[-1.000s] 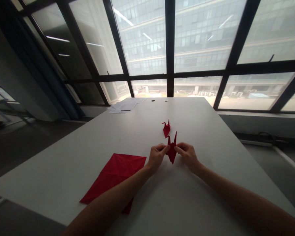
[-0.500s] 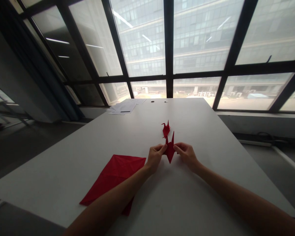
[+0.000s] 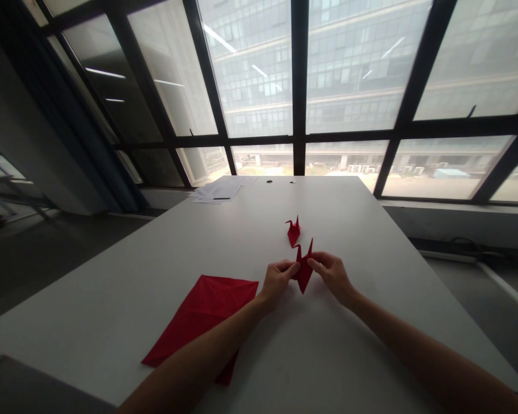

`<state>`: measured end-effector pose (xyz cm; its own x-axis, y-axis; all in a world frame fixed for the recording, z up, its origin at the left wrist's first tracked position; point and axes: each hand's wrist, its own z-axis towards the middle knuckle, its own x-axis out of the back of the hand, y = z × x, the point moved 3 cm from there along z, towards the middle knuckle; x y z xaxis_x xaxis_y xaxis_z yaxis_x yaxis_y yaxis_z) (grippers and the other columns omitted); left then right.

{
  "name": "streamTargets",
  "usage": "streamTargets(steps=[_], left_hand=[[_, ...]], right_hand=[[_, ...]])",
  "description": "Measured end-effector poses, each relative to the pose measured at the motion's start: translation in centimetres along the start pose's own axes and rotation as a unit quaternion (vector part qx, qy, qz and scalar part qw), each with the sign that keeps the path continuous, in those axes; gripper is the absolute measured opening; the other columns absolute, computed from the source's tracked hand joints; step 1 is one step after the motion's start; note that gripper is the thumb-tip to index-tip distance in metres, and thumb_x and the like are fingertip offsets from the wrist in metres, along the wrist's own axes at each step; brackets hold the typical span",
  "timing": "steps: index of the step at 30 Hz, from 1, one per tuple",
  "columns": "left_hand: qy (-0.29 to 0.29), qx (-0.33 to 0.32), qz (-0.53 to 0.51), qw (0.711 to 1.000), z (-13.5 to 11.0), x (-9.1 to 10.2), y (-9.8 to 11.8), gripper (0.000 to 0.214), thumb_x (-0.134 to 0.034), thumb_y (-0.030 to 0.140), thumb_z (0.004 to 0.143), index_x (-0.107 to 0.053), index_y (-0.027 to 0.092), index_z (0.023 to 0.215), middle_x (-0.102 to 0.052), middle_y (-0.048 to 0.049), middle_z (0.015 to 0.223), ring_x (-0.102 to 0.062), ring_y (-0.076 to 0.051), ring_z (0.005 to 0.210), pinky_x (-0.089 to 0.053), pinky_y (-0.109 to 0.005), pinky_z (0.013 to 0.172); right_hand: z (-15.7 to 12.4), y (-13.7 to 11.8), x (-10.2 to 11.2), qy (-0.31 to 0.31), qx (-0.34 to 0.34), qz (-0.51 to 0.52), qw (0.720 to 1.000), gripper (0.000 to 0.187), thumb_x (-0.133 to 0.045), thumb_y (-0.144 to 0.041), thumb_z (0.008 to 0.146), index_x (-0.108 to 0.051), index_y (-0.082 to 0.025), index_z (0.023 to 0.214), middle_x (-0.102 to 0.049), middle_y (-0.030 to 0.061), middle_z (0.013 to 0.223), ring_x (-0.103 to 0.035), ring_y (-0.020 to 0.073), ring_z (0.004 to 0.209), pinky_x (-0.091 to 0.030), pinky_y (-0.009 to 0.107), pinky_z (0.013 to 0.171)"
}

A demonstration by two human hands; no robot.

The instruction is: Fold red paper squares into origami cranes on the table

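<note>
A small red folded paper crane hangs just above the white table, pinched from both sides. My left hand grips its left flap and my right hand grips its right flap. Its two points stick up between my fingers and its lower tip points down at the table. A second, finished red paper crane stands on the table just beyond it. A flat red paper sheet with fold creases lies on the table under my left forearm.
A stack of white papers lies at the table's far left corner, with two small dark holes at the far edge. Big windows with black frames rise behind the table. Dark floor lies on both sides.
My hands and the held crane have stayed almost where they were. The view has tilted slightly, so everything sits a little lower in the picture.
</note>
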<state>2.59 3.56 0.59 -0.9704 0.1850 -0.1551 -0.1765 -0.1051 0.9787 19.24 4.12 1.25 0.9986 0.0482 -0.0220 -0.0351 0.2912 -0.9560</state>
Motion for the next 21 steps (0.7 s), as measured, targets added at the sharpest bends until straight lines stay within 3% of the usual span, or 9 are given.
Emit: streamTargets(steps=[5,9,12,16,21], left_hand=[[-0.022,0.011,-0.026,0.999,0.4,0.1,-0.5,0.043,-0.069,0.052,0.084,-0.077,0.01,0.088,-0.072,-0.0109,0.086,-0.064,-0.019,0.076,-0.052,-0.033,0.073],[0.042,-0.005,0.008,0.999,0.9,1.2,-0.8,0.045,-0.066,0.047,0.088,-0.069,0.015,0.12,-0.069,-0.008,0.091,-0.064,-0.016,0.077,-0.052,-0.03,0.073],[0.02,-0.006,0.007,1.0,1.0,1.4,-0.7,0.06,-0.075,0.038,0.082,-0.057,0.018,0.136,-0.07,-0.0076,0.098,-0.067,-0.018,0.084,-0.054,-0.032,0.08],[-0.04,-0.016,-0.019,0.999,1.0,0.9,-0.4,0.068,-0.077,0.031,0.081,-0.048,0.019,0.141,-0.07,-0.0121,0.111,-0.068,-0.025,0.101,-0.054,-0.039,0.089],[0.028,-0.031,0.038,0.998,1.1,1.5,-1.1,0.058,-0.066,0.014,0.082,-0.051,0.021,0.138,-0.065,-0.0112,0.115,-0.068,-0.022,0.099,-0.056,-0.038,0.087]], right_hand=[[0.6,-0.5,0.4,-0.008,-0.017,-0.017,1.0,0.033,-0.077,-0.047,0.075,-0.075,-0.015,0.083,-0.075,0.0089,0.081,-0.067,0.0225,0.074,-0.054,0.034,0.07],[1.4,-1.1,0.9,-0.004,0.0,-0.031,1.0,0.028,-0.075,-0.043,0.077,-0.074,-0.016,0.084,-0.075,0.0083,0.082,-0.067,0.0225,0.075,-0.054,0.034,0.07],[1.8,-1.5,1.1,-0.015,0.033,-0.08,0.996,0.021,-0.072,-0.037,0.08,-0.073,-0.017,0.084,-0.074,0.0065,0.081,-0.066,0.0212,0.074,-0.053,0.033,0.068],[1.7,-1.7,0.9,-0.064,0.065,-0.165,0.982,0.012,-0.066,-0.029,0.083,-0.072,-0.019,0.082,-0.073,0.0039,0.08,-0.064,0.0189,0.072,-0.05,0.032,0.069],[3.3,-1.3,2.5,-0.055,0.09,-0.2,0.974,0.015,-0.063,-0.031,0.084,-0.072,-0.02,0.083,-0.072,0.0045,0.085,-0.064,0.0181,0.075,-0.049,0.029,0.065]])
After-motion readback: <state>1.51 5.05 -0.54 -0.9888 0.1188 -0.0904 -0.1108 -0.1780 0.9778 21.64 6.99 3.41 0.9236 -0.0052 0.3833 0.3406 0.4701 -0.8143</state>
